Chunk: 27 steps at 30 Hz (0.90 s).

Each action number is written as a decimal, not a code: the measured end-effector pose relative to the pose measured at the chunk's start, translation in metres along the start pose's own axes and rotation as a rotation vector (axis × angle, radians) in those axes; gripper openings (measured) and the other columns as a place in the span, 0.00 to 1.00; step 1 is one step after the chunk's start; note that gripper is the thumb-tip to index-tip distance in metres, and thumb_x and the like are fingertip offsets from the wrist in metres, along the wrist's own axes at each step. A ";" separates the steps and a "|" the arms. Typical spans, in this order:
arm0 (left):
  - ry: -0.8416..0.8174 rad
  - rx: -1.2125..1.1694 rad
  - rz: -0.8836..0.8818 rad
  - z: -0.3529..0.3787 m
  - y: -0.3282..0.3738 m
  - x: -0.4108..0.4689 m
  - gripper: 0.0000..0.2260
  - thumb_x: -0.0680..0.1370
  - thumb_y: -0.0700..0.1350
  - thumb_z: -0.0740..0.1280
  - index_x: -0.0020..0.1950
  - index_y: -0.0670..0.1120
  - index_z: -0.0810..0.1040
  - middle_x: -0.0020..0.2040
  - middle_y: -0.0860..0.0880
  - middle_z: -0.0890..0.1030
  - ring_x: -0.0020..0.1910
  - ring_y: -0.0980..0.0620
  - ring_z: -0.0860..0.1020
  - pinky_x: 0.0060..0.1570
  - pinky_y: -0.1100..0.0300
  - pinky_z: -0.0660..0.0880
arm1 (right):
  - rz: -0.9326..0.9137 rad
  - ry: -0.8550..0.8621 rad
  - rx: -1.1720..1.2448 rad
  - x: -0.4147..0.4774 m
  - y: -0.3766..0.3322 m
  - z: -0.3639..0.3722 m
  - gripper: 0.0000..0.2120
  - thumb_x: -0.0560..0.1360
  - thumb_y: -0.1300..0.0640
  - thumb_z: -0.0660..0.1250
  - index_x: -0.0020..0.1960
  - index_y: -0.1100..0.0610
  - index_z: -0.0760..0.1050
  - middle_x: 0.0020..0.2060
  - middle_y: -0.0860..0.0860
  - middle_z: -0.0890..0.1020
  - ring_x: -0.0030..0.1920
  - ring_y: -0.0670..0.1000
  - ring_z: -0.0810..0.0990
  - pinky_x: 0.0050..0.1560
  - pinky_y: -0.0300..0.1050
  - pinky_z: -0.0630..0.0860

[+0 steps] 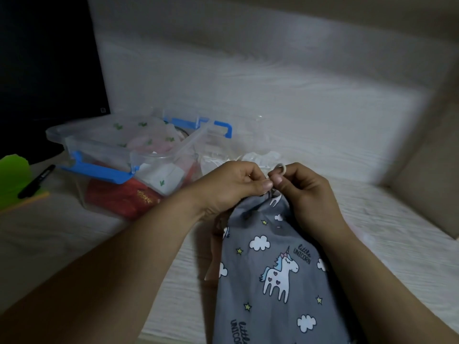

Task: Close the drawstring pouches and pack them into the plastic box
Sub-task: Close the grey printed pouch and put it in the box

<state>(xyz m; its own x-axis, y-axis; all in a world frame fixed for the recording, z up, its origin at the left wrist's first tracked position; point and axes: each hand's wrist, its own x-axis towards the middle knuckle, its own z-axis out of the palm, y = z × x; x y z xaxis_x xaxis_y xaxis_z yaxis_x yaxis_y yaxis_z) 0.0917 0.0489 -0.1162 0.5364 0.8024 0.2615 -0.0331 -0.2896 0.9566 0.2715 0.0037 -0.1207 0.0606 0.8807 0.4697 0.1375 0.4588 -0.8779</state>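
Note:
A grey drawstring pouch (273, 274) printed with unicorns, clouds and stars lies in front of me, its gathered mouth pointing away. My left hand (231, 187) and my right hand (305, 194) meet at that mouth, each pinching the pale drawstring (282, 168), which loops over my right fingers. To the left stands the clear plastic box (119, 145) with blue latches, holding white pouches with green prints. A red pouch (124, 197) lies under or against the box's near side.
A black marker (37, 181) lies on a green and orange pad (15, 180) at the far left, below a dark monitor (47, 58). White crumpled pouches or plastic (258, 156) sit just beyond my hands. A beige wall or panel (427, 184) stands at the right.

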 end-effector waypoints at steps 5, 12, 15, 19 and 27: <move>-0.068 -0.163 -0.069 -0.004 0.004 -0.003 0.05 0.82 0.39 0.67 0.47 0.42 0.79 0.42 0.46 0.83 0.39 0.54 0.80 0.42 0.63 0.77 | 0.111 -0.004 0.188 -0.001 -0.005 0.001 0.03 0.79 0.67 0.67 0.47 0.63 0.79 0.40 0.49 0.84 0.40 0.48 0.81 0.43 0.40 0.79; -0.055 -0.069 -0.026 -0.009 0.005 -0.004 0.08 0.84 0.41 0.64 0.46 0.45 0.77 0.41 0.50 0.80 0.39 0.57 0.76 0.41 0.65 0.74 | 0.186 -0.014 0.307 -0.006 -0.010 -0.002 0.04 0.80 0.62 0.68 0.46 0.58 0.80 0.47 0.57 0.81 0.49 0.57 0.77 0.55 0.54 0.72; -0.014 0.064 0.035 -0.012 0.006 -0.004 0.07 0.85 0.40 0.63 0.48 0.43 0.76 0.42 0.50 0.79 0.40 0.60 0.76 0.43 0.69 0.74 | 0.166 -0.006 0.234 -0.006 -0.013 -0.003 0.07 0.80 0.61 0.68 0.43 0.56 0.80 0.46 0.57 0.80 0.48 0.56 0.76 0.54 0.52 0.72; -0.004 0.278 0.063 -0.013 0.002 -0.001 0.07 0.86 0.41 0.63 0.50 0.42 0.76 0.42 0.51 0.77 0.40 0.61 0.74 0.44 0.70 0.72 | 0.143 -0.012 0.161 -0.004 -0.013 -0.007 0.08 0.80 0.60 0.68 0.42 0.57 0.78 0.43 0.55 0.79 0.45 0.54 0.76 0.51 0.48 0.73; 0.061 0.855 0.213 -0.016 -0.010 -0.005 0.07 0.83 0.40 0.62 0.47 0.50 0.70 0.42 0.50 0.77 0.44 0.47 0.75 0.42 0.51 0.72 | 0.156 0.043 0.087 -0.002 -0.008 -0.013 0.11 0.81 0.60 0.67 0.41 0.64 0.74 0.38 0.52 0.77 0.41 0.51 0.75 0.46 0.45 0.72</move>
<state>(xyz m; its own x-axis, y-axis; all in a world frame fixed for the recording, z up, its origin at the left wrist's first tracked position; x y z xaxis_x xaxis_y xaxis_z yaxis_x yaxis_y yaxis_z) 0.0760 0.0558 -0.1251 0.5442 0.7064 0.4526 0.5280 -0.7076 0.4696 0.2830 -0.0033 -0.1129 0.1173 0.9369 0.3295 0.0374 0.3274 -0.9442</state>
